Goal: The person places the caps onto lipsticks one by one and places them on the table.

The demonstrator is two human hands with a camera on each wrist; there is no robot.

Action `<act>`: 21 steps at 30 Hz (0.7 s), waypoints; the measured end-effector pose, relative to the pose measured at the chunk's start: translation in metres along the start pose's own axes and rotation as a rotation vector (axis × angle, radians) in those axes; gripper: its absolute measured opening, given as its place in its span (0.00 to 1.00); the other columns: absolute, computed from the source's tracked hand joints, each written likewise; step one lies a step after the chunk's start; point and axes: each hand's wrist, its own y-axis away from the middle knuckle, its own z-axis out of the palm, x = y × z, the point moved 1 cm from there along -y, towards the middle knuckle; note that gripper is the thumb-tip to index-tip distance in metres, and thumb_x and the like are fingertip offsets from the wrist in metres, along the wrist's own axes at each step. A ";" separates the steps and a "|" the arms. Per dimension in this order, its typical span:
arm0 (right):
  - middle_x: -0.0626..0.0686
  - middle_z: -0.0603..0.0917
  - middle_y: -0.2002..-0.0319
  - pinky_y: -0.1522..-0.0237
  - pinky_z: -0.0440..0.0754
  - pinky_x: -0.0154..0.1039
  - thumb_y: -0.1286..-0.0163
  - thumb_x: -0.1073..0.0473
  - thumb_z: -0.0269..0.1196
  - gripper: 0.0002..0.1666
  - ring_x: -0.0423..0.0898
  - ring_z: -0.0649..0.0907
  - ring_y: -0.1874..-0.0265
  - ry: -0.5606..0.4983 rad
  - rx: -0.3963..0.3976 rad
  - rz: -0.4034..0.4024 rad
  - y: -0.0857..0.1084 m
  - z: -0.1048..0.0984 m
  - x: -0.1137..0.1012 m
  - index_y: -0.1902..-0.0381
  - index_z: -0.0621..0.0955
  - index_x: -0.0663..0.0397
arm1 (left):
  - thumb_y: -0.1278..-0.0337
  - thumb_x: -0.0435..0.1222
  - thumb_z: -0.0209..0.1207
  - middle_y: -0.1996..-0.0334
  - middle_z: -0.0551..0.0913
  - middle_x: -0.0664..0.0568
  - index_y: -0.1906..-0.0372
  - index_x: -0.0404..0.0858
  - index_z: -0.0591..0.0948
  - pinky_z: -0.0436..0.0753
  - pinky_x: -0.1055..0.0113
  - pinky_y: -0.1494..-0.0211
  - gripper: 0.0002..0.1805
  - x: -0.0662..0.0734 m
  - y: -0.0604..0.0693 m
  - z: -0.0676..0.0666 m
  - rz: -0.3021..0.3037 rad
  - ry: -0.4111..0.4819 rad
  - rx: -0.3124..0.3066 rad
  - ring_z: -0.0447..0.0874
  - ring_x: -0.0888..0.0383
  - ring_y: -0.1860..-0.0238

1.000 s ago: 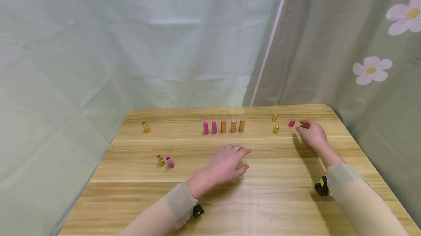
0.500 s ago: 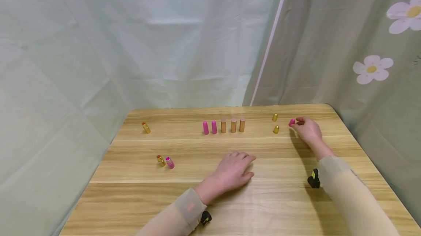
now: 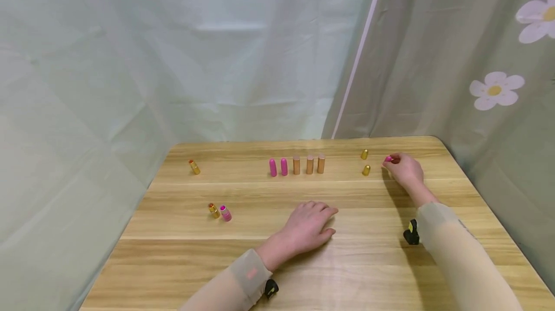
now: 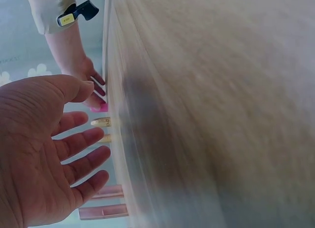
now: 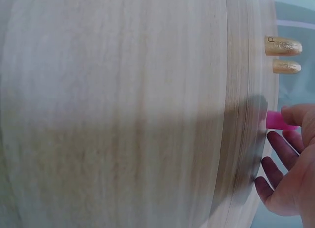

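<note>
At the table's far right, my right hand (image 3: 405, 171) pinches a pink lipstick cap (image 5: 280, 120) between thumb and forefinger. The fingers cover part of the cap, and whether it touches the table I cannot tell. To the left of that hand stand two gold rounded caps (image 3: 366, 170). My left hand (image 3: 309, 226) is held low over the middle of the table, palm down, its fingers loosely spread and holding nothing. Beyond it stands a row of two pink tubes (image 3: 284, 166) and three copper-coloured tubes (image 3: 310, 164).
Uncapped on the left side are a pink lipstick (image 3: 225, 213) and a gold lipstick (image 3: 214, 211), side by side. Another gold lipstick (image 3: 194, 167) stands farther back. The wooden table (image 3: 173, 272) ends at the back against a pale curtain (image 3: 243, 60).
My right hand has moved left onto the pink cap and taken it between thumb and forefinger. The left hand has shifted slightly right and nearer to me.
</note>
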 end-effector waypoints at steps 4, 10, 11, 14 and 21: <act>0.67 0.82 0.44 0.45 0.72 0.60 0.25 0.48 0.60 0.29 0.66 0.79 0.45 -0.001 0.014 0.011 0.000 0.001 -0.002 0.38 0.77 0.67 | 0.30 0.52 0.60 0.39 0.80 0.54 0.30 0.47 0.76 0.71 0.57 0.32 0.28 0.000 0.001 0.000 0.004 -0.001 0.001 0.76 0.55 0.38; 0.65 0.82 0.44 0.47 0.72 0.58 0.26 0.48 0.60 0.25 0.63 0.79 0.46 -0.034 0.023 0.044 0.001 -0.001 -0.002 0.41 0.80 0.62 | 0.30 0.52 0.60 0.39 0.80 0.54 0.30 0.47 0.76 0.71 0.56 0.31 0.28 -0.001 0.001 -0.001 0.007 0.006 -0.003 0.76 0.54 0.38; 0.64 0.83 0.44 0.46 0.71 0.57 0.26 0.48 0.60 0.25 0.63 0.79 0.46 -0.043 0.024 0.049 0.002 -0.002 -0.002 0.42 0.80 0.62 | 0.29 0.52 0.60 0.39 0.80 0.54 0.30 0.47 0.76 0.71 0.56 0.31 0.28 -0.001 0.001 -0.001 0.007 0.007 -0.005 0.76 0.54 0.38; 0.64 0.83 0.44 0.44 0.70 0.57 0.25 0.49 0.59 0.25 0.63 0.78 0.44 -0.077 0.031 0.051 0.005 -0.006 -0.003 0.41 0.80 0.62 | 0.29 0.52 0.60 0.39 0.80 0.54 0.31 0.47 0.76 0.71 0.56 0.31 0.27 -0.002 0.001 -0.002 0.005 0.009 -0.006 0.76 0.54 0.38; 0.64 0.85 0.49 0.48 0.72 0.52 0.23 0.48 0.59 0.24 0.60 0.80 0.49 -0.140 0.077 -0.020 0.017 -0.014 -0.005 0.45 0.81 0.63 | 0.29 0.52 0.59 0.38 0.80 0.54 0.30 0.47 0.76 0.73 0.56 0.33 0.27 -0.006 0.003 -0.005 -0.018 0.019 -0.015 0.76 0.53 0.37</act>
